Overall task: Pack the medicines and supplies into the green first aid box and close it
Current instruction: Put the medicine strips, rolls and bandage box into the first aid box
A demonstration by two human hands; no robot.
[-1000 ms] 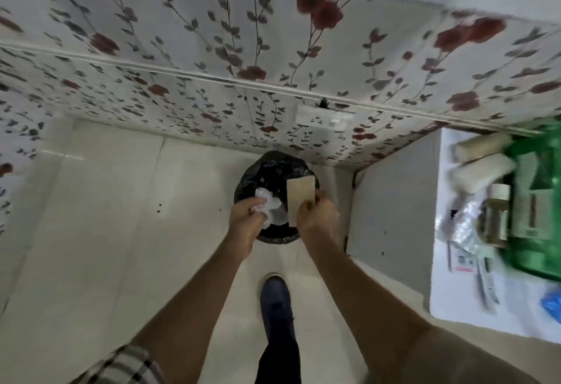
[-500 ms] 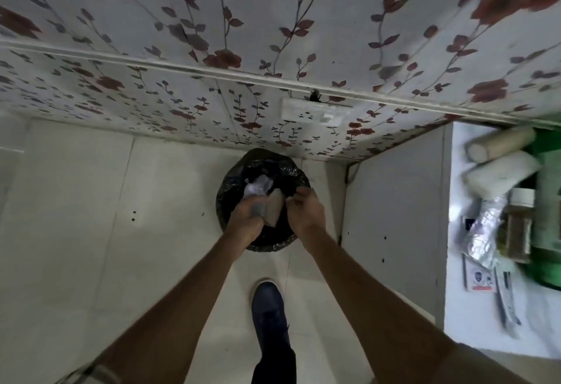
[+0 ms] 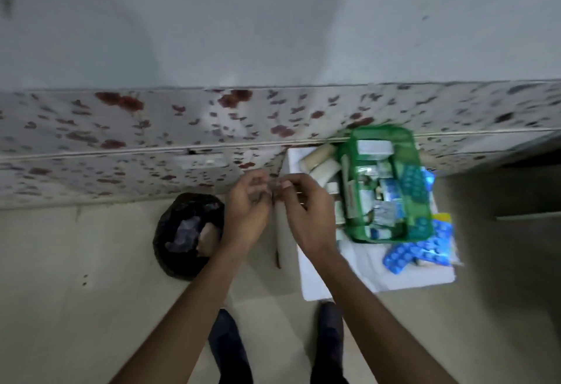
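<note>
You are standing and looking down, and the picture is blurry. Your left hand [image 3: 247, 204] and your right hand [image 3: 306, 210] are coming together in front of you, up above the floor. The fingertips [image 3: 267, 184] of both hands are meeting in the middle. The fingers are curling in, but I cannot tell if they are pinching something small or holding nothing at all.

The green box [image 3: 384, 183] is sitting on the white table [image 3: 321, 280], just to the right of your right hand. It is lying open, and lots of little medicine packs are showing inside it. Two pale rolls [image 3: 323, 162] are lying beside the box on its left, near the wall. A small bottle [image 3: 332, 187] is standing just below the rolls, right beside the box. Blue pill sheets [image 3: 419, 250] are lying on the table at the near right corner of the box, with some tucked partly under it.

A bin with a black bag [image 3: 188, 235] is sitting on the floor, to the left of your left hand. Your two dark shoes [image 3: 230, 344] are showing at the bottom. The wall with red flowers [image 3: 121, 140] is running behind everything.
</note>
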